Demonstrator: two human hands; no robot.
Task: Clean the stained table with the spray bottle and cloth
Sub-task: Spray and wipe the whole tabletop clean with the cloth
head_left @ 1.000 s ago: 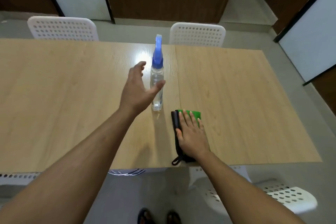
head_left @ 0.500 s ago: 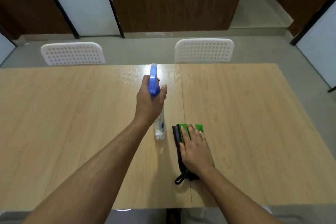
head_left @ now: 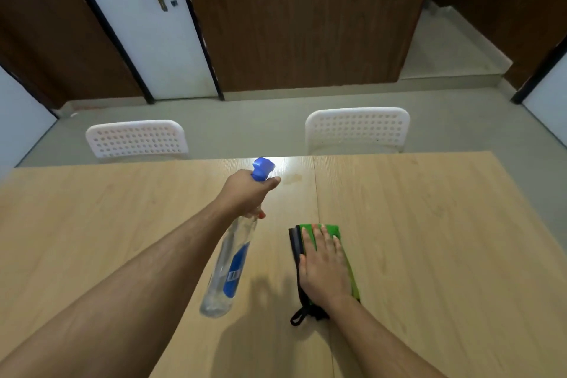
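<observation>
The left hand (head_left: 245,193) grips the neck of the spray bottle (head_left: 228,267), holding it tilted in the air above the table (head_left: 445,239), blue nozzle pointing away. Just right of the bottle, the right hand (head_left: 323,267) rests flat, fingers straight, on the folded green cloth (head_left: 337,230) lying on the table.

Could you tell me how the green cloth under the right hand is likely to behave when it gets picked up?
The green cloth lies folded flat in layers under the right hand, so it will probably go floppy and unfold when lifted. It looks thin, so likely light. Its black loop trails loose on the table and may dangle.
</observation>
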